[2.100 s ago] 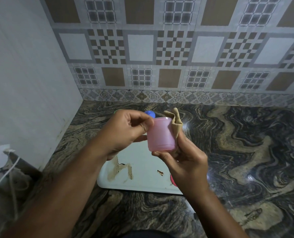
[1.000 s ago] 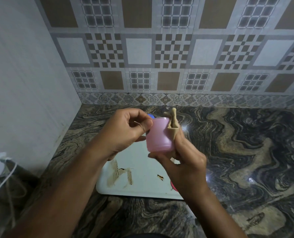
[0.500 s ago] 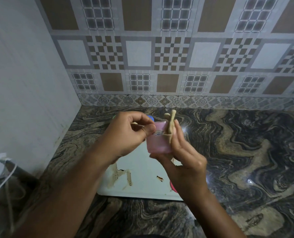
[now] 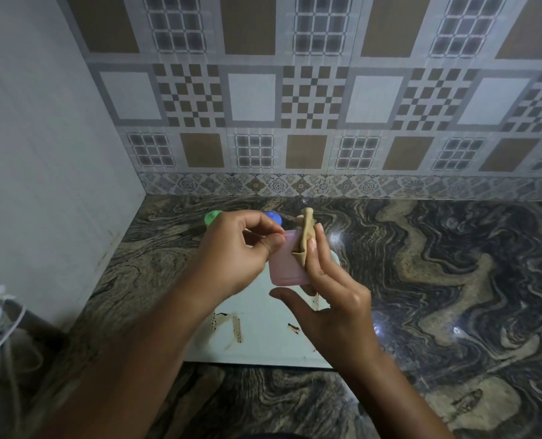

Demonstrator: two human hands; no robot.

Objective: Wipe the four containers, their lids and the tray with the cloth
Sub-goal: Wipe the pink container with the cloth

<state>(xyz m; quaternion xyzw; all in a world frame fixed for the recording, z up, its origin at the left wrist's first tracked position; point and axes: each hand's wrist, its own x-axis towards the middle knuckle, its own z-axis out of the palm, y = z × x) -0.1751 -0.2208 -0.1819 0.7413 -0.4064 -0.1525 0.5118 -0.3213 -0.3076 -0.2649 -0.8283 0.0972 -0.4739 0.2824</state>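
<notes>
Centre of frame: pink container [image 4: 285, 267], held above white tray [image 4: 263, 340] on marbled tabletop [image 4: 453, 280]. Left hand [image 4: 238, 251] fingers closed on its rim. Right hand [image 4: 330, 299] fingers press tan cloth [image 4: 304, 245] to its side. Green lid [image 4: 212, 217] and blue lid [image 4: 274, 217] behind.

Tray [image 4: 263, 346] lies on the counter [image 4: 453, 280] near its left rear corner. Two lids [image 4: 212, 217] sit behind the tray, toward the counter's rear edge. A container [image 4: 284, 267] is held above the tray.
</notes>
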